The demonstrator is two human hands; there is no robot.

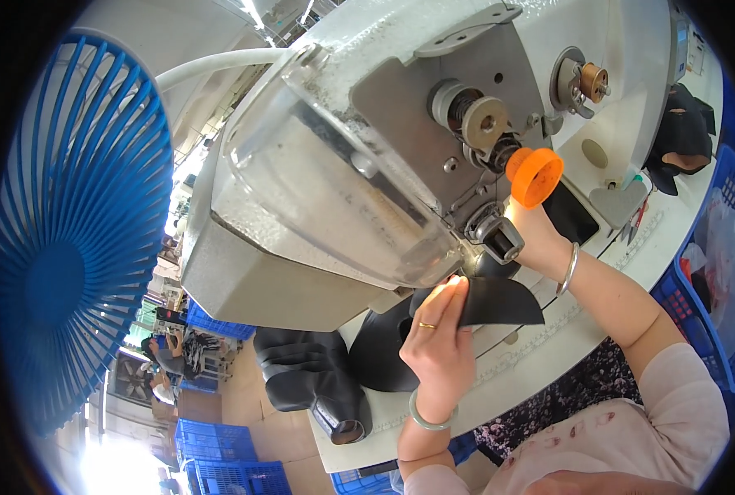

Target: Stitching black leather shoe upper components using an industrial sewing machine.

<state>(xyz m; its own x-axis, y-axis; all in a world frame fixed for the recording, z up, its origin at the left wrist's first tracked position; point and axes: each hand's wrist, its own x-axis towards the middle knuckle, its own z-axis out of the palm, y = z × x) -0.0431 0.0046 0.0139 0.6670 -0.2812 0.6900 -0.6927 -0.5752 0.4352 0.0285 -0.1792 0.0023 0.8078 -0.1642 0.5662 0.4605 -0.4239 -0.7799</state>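
While the left hand [439, 356] pinches the black piece [503, 302] at four o'clock from view centre, a loosened grip could let it skew beneath the sewing machine [272, 280]; the right hand [539, 233], partly hidden, has a grip I cannot tell.

From the wearer's head, the left one of two side-by-side fisheye cameras looks down past a pale grey-white metal sewing machine head [318, 256], which stands close and fills the upper middle. A round blue plastic fan [54, 276] looms near at the left. The bare left hand [440, 351] lies just below centre; stacked blue plastic crates [215, 445] sit well farther off, lower left. Black rounds off the corners.
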